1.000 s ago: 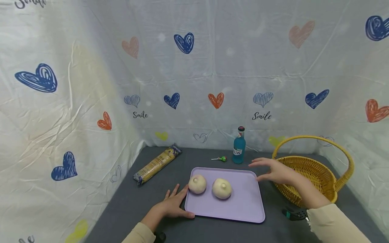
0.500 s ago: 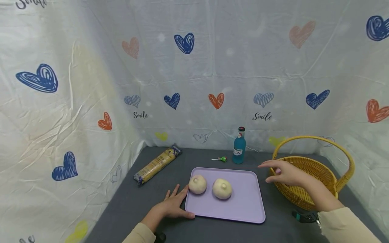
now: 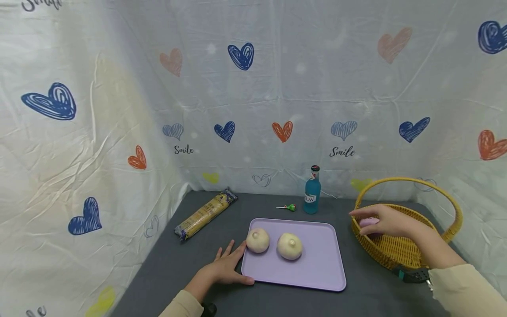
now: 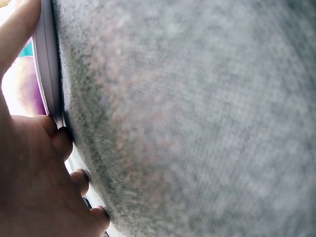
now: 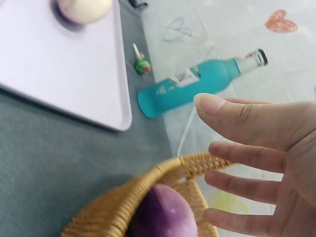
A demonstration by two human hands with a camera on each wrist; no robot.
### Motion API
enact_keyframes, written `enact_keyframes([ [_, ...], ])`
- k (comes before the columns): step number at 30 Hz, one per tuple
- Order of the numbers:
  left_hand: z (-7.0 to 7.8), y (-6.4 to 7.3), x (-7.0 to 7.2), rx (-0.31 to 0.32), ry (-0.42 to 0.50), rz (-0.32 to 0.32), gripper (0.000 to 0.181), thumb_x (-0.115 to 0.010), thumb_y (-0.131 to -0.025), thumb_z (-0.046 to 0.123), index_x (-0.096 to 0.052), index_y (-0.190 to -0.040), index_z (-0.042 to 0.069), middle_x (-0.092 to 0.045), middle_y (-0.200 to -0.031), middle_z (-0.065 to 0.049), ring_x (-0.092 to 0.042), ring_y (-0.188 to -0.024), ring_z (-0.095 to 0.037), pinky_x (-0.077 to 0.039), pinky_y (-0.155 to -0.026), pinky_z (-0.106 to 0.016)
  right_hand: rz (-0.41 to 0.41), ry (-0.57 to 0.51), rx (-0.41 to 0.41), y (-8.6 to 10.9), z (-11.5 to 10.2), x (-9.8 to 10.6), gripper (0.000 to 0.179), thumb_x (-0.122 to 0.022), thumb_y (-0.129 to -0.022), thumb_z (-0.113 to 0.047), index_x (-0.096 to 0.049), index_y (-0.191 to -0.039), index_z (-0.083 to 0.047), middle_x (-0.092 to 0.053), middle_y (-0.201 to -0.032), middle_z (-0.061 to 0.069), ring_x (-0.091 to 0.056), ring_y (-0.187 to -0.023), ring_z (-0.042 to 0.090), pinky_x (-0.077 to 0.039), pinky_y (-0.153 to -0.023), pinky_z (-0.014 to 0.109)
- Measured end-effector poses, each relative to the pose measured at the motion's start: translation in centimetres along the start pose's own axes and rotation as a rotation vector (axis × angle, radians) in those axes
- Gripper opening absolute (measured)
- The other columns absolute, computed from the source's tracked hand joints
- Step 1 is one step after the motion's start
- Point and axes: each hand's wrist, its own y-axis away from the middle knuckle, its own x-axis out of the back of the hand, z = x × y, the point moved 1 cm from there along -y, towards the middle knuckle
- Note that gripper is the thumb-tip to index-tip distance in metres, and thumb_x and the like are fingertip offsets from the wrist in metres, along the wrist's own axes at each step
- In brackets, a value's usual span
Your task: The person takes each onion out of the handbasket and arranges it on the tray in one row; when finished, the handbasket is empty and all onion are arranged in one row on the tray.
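Observation:
My left hand (image 3: pixel 226 267) lies with fingers spread at the left edge of the lilac tray (image 3: pixel 317 264), thumb and fingertips touching its rim. On that tray sit two pale turnips, one on the left (image 3: pixel 257 240) and one nearer the middle (image 3: pixel 289 246). Over the left side of the yellow wicker basket (image 3: pixel 400 251) is my right hand (image 3: pixel 390 221), thumb and fingers apart. A purple turnip (image 5: pixel 165 215) rests inside the basket by its wall. In the right wrist view the fingers (image 5: pixel 244 185) stand clear of it, holding nothing.
A blue bottle (image 3: pixel 311 196) stands upright behind the tray, with a green lollipop (image 3: pixel 291 207) lying to its left. A long yellow packet (image 3: pixel 206 215) lies at the back left of the grey tabletop (image 3: pixel 190 264). The basket's tall handle (image 3: pixel 412 179) arches over it.
My right hand has moved right, from beside the tray's right corner to over the basket. The purple turnip now shows between its thumb and fingers. My left hand stays in place.

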Motion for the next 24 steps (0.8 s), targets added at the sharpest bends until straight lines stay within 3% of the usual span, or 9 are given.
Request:
enact_keyframes([
  [6,0.0,0.0,0.0,0.003,0.026,-0.013,0.126,-0.071,-0.073,0.077,-0.013,-0.164,0.012,-0.015,-0.17,-0.008,0.003,-0.157,-0.039,0.003,-0.119,-0.069,-0.049,-0.068,-0.016,0.8,0.6,1.2,0.055,-0.074,-0.093,-0.03,-0.06,-0.14,-0.005,-0.064,-0.134,0.019,-0.064,-0.102,0.012,-0.055,-0.078,0.025],
  [13,0.0,0.1,-0.1,-0.007,0.014,0.003,0.123,-0.073,-0.075,0.074,-0.016,-0.163,0.01,-0.018,-0.169,-0.009,-0.002,-0.156,-0.041,-0.001,-0.119,-0.07,-0.06,-0.037,-0.054,1.1,2.0,1.8,0.054,-0.074,-0.093,-0.028,-0.06,-0.14,-0.004,-0.064,-0.135,0.019,-0.062,-0.12,0.039,-0.053,-0.082,0.021],
  [15,0.1,0.2,0.0,-0.001,0.008,0.003,0.121,-0.073,-0.076,0.072,-0.015,-0.163,0.011,-0.018,-0.169,-0.007,-0.001,-0.157,-0.04,-0.001,-0.119,-0.069,-0.066,-0.051,-0.07,1.1,2.4,1.9,0.054,-0.074,-0.093,-0.027,-0.06,-0.139,-0.004,-0.063,-0.135,0.021,-0.061,-0.121,0.042,-0.054,-0.084,0.025],
  [18,0.2,0.3,0.0,0.004,-0.001,0.003,0.121,-0.074,-0.076,0.071,-0.016,-0.163,0.011,-0.019,-0.169,-0.007,-0.002,-0.157,-0.04,-0.003,-0.119,-0.069,-0.067,-0.048,-0.093,1.2,2.8,2.1,0.054,-0.076,-0.091,-0.027,-0.061,-0.138,-0.004,-0.062,-0.137,0.023,-0.058,-0.123,0.046,-0.057,-0.09,0.04],
  [21,0.3,0.2,0.1,0.012,0.0,-0.004,0.121,-0.074,-0.076,0.071,-0.016,-0.163,0.011,-0.019,-0.169,-0.007,-0.002,-0.157,-0.039,-0.002,-0.12,-0.069,-0.071,-0.047,-0.118,1.2,3.1,2.2,0.054,-0.077,-0.09,-0.027,-0.062,-0.136,-0.004,-0.058,-0.14,0.026,-0.053,-0.127,0.051,-0.052,-0.096,0.058],
  [24,0.3,0.1,0.1,0.013,-0.001,-0.008,0.121,-0.073,-0.076,0.072,-0.016,-0.163,0.011,-0.018,-0.169,-0.006,-0.002,-0.157,-0.039,-0.002,-0.12,-0.068,-0.083,-0.054,-0.14,1.2,3.5,2.4,0.055,-0.078,-0.088,-0.027,-0.063,-0.136,-0.003,-0.056,-0.141,0.028,-0.05,-0.128,0.054,-0.047,-0.098,0.064],
])
